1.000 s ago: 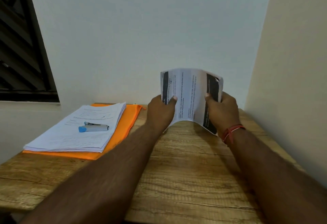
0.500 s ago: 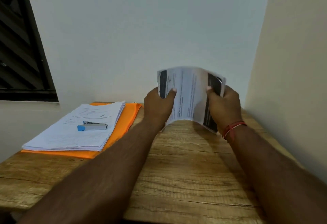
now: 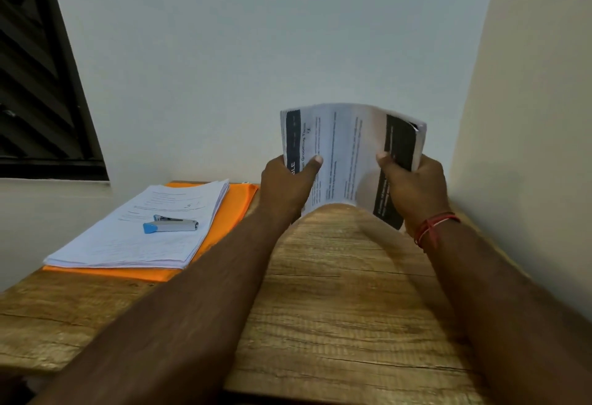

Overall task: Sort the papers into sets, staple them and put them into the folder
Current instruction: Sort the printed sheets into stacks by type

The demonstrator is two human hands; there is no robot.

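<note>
I see the left hand (image 3: 285,187) and right hand (image 3: 413,190), set apart, each pinching one side of a bowed sheaf (image 3: 342,154) held upright over the table (image 3: 336,308), likely to square it for the stapler (image 3: 171,223) lying on the stack (image 3: 128,244) atop the orange folder (image 3: 238,201).

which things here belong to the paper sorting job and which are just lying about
Job: printed sheets gripped by left hand and right hand; paper stack; stapler lying on it; orange folder under the stack.
Just there: wooden table; dark window; red wrist thread.
</note>
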